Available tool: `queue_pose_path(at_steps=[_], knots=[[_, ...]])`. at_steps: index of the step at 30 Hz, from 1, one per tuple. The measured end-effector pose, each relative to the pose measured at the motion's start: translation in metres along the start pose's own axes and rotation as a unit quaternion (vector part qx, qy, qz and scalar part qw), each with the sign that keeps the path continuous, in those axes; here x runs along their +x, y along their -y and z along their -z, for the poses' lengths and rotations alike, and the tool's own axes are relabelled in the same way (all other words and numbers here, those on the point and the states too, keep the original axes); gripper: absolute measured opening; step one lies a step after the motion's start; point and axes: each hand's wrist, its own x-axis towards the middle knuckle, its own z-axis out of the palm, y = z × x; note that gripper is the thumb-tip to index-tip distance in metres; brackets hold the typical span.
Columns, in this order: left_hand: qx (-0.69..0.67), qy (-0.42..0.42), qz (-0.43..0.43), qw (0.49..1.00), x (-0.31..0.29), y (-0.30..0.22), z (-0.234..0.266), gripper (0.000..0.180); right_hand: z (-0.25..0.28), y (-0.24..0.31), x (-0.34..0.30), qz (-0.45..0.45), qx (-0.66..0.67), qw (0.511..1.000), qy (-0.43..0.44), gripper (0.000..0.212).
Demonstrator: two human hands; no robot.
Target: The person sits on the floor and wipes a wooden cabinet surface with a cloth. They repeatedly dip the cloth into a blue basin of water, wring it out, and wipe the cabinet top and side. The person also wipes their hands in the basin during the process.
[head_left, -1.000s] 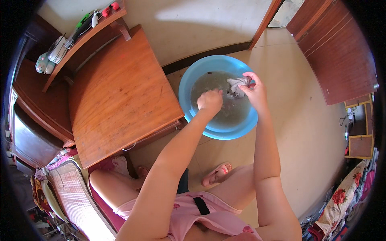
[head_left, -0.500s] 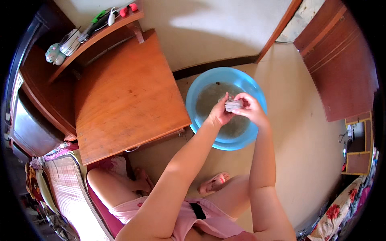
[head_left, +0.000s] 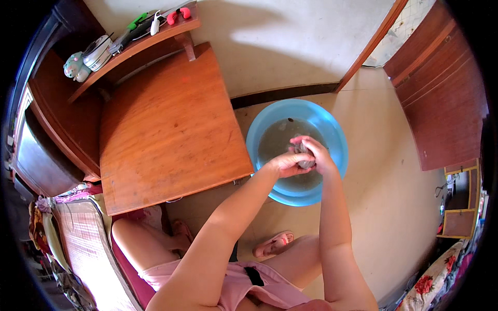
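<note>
The fingers of my left hand (head_left: 289, 164) and right hand (head_left: 319, 154) are clamped on the grey cloth (head_left: 306, 164), over the blue basin (head_left: 340, 142). Dark marks on the shelf's (head_left: 161, 38) white tub (head_left: 97, 53) are too small to read.

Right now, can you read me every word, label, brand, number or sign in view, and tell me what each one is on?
No text can be read here.
White round container on the shelf: small dark marks, too small to read.
Blue basin and wooden tabletop: no lettering that I can make out.
Gray cloth, partly hidden: no lettering on the part that shows.
</note>
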Motion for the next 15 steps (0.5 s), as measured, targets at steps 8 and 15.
queue_pose_path(at_steps=[8, 15], knots=[[0.145, -0.067, 0.059, 0.985, 0.000, -0.008, -0.007, 0.021, -0.008, 0.005, 0.000, 0.030, -0.011, 0.999, 0.014, 0.026], [0.396, -0.095, -0.001, 0.913, 0.008, -0.008, 0.002, 0.017, -0.013, -0.012, 0.012, 0.080, -0.034, 0.993, -0.086, 0.028]])
